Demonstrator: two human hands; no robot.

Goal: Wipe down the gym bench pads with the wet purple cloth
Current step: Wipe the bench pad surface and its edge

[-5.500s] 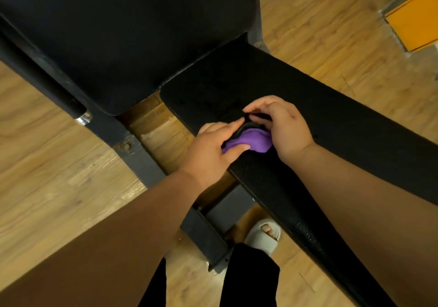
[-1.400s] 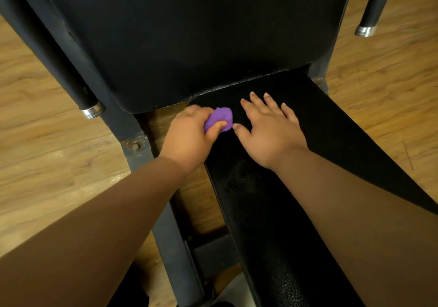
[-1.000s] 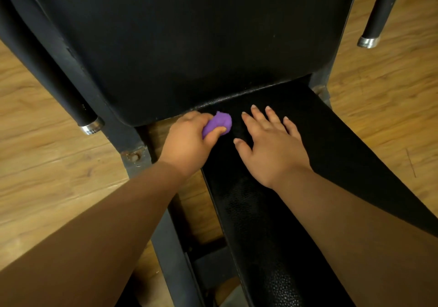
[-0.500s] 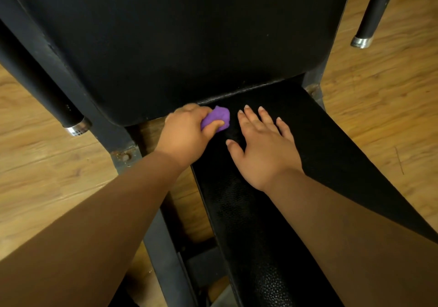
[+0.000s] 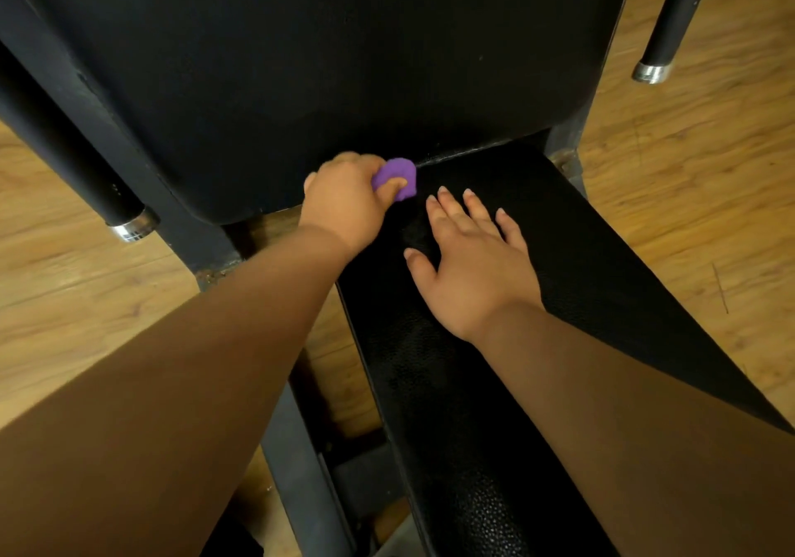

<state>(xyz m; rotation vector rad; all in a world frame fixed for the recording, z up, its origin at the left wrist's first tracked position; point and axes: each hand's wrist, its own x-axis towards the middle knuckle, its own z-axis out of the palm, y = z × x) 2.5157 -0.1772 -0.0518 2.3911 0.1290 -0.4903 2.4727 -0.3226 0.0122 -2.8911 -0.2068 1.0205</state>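
Fingers of the left hand point(image 5: 344, 203) curl round a small bunched wet purple cloth point(image 5: 398, 175), thumb pressing on top, cloth pushed into the seam where the black textured seat pad point(image 5: 602, 255) meets the smooth black upright back pad point(image 5: 301, 61), at the seat's far left corner. Right hand point(image 5: 469, 264) lies palm down on the seat pad just beside the cloth, not touching it, fingers straight and slightly spread. Light wooden plank floor point(image 5: 688, 178) on both sides, a black chrome-capped bar point(image 5: 127, 212) left.
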